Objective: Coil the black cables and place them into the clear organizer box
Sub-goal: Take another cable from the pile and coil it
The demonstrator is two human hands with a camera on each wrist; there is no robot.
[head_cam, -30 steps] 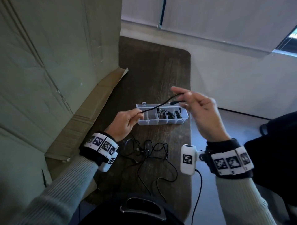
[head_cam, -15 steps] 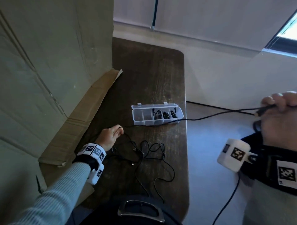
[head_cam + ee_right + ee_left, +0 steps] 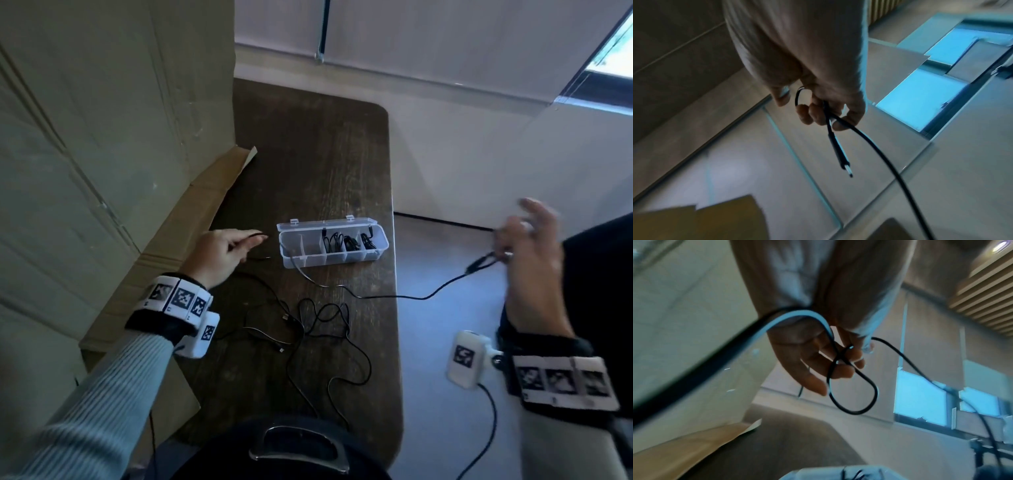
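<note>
One black cable (image 3: 376, 296) sags across the brown table (image 3: 308, 154) between my two hands. My left hand (image 3: 251, 241) hovers left of the clear organizer box (image 3: 376, 255) and pinches a small loop of that cable (image 3: 854, 395) between thumb and fingers (image 3: 840, 371). My right hand (image 3: 507, 251) is off the table's right edge, its fingers (image 3: 818, 115) curled round the cable just behind the plug (image 3: 845, 168). The box is open, and its three right compartments hold coiled black cables (image 3: 346, 241). A tangle of loose black cables (image 3: 308, 329) lies in front of me.
A big cardboard box (image 3: 102, 154) stands along the table's left side, with a flap (image 3: 205, 192) lying on the tabletop. The table's right edge (image 3: 394, 274) drops to a pale floor. A dark bag with a metal handle (image 3: 298, 445) sits at the near edge.
My right hand came back left toward the table, so the taut cable now sags onto it. My left hand rose from the tabletop toward the box, holding a loop.
</note>
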